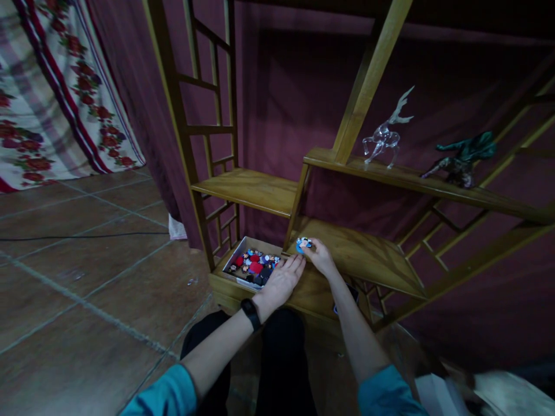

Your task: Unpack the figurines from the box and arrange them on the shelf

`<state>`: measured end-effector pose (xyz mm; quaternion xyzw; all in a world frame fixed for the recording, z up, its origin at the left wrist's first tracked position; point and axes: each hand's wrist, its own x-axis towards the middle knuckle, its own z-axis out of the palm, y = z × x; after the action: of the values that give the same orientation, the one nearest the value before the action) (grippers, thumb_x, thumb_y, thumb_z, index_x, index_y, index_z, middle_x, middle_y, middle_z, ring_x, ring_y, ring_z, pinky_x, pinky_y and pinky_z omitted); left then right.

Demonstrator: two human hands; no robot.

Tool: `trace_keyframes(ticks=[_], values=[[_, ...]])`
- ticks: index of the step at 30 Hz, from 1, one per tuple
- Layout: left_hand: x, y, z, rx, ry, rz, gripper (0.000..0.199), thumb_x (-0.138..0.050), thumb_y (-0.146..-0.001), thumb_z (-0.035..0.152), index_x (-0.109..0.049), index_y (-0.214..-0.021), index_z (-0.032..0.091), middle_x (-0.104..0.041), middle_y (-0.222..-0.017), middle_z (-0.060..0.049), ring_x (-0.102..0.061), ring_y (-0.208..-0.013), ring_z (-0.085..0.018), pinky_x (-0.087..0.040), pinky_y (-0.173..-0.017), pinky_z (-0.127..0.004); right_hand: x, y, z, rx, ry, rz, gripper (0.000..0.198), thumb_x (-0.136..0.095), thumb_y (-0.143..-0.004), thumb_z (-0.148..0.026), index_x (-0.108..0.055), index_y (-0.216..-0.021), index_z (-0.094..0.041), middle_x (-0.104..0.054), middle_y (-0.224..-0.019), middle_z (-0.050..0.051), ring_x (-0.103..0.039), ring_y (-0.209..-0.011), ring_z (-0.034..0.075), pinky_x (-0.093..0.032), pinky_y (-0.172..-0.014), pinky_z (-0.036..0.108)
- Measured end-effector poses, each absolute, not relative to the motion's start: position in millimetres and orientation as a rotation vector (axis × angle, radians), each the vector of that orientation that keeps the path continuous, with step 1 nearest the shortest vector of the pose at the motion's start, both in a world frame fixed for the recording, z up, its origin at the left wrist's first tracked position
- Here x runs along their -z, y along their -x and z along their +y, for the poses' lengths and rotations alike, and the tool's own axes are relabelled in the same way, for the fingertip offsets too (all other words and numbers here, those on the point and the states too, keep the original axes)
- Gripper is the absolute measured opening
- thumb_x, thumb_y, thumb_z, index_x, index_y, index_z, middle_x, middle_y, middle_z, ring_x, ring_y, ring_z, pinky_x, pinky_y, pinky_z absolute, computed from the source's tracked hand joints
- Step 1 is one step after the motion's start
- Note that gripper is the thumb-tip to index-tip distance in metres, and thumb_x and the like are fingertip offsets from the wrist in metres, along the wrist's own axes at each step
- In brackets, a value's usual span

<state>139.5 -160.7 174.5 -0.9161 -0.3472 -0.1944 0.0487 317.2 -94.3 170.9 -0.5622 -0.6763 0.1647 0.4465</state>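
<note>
Between the fingers of my right hand [321,257] I pinch a small blue-and-white toy [302,245], at the left end of the right shelf [359,248]. My left hand [281,282] is just nearer, fingers stretched out and uncurled, beside the right edge of an open box [239,281]. Small colourful toys [255,268] lie inside it, left of both hands.

Smooth wood here, a soft sheen on the shelf unit [255,186], and far right, the deer [384,138]: clear, glossy, glass-like! The held figure [299,245] looks like smooth plastic, the box [262,245] like matt card. Over left, soft cloth sheet [52,115], matt cloth curtain [134,69], and smooth floor tiles [87,277] shining dully.
</note>
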Motion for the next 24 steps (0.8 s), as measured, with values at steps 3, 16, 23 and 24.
trace_keyframes(ticks=[3,16,23,24], values=[[-173.4,-137.8,-161.5,0.600,2.799,-1.048,0.063,-0.035,-0.075,0.004,-0.025,-0.137,0.011,-0.033,-0.141,-0.017,-0.026,-0.131,-0.023,-0.027,-0.102,-0.040,-170.6,-317.3,-94.4,-0.392,1.403,-1.685,0.027,-0.059,-0.072,-0.036,-0.061,-0.096,-0.022,-0.064,-0.097,0.004,-0.057,-0.092,0.020,-0.042,-0.085,0.034],[-148.4,-107.5,-172.9,0.783,2.930,-1.053,0.060,-0.040,-0.075,0.003,-0.035,-0.133,0.019,-0.029,-0.144,-0.012,-0.023,-0.133,-0.022,-0.027,-0.104,-0.041,-171.2,-313.8,-97.9,-0.309,1.468,-1.719,0.026,-0.055,-0.075,-0.039,-0.061,-0.095,-0.022,-0.063,-0.096,0.005,-0.057,-0.091,0.021,-0.042,-0.082,0.033],[-115.2,-84.8,-168.2,0.757,2.974,-1.129,0.050,-0.043,-0.079,0.007,-0.044,-0.127,0.019,-0.035,-0.139,-0.013,-0.034,-0.127,-0.024,-0.034,-0.099,-0.041,-173.5,-309.2,-99.6,-0.282,1.523,-1.728,0.027,-0.054,-0.076,-0.039,-0.061,-0.096,-0.022,-0.062,-0.096,0.005,-0.056,-0.091,0.021,-0.042,-0.082,0.034],[-112.3,-82.5,-167.4,0.756,2.984,-1.133,0.049,-0.044,-0.079,0.008,-0.044,-0.126,0.019,-0.036,-0.139,-0.013,-0.035,-0.126,-0.024,-0.035,-0.098,-0.041,-174.2,-308.9,-100.3,-0.284,1.522,-1.741,0.027,-0.054,-0.077,-0.039,-0.061,-0.096,-0.022,-0.062,-0.096,0.005,-0.056,-0.092,0.021,-0.041,-0.083,0.034]])
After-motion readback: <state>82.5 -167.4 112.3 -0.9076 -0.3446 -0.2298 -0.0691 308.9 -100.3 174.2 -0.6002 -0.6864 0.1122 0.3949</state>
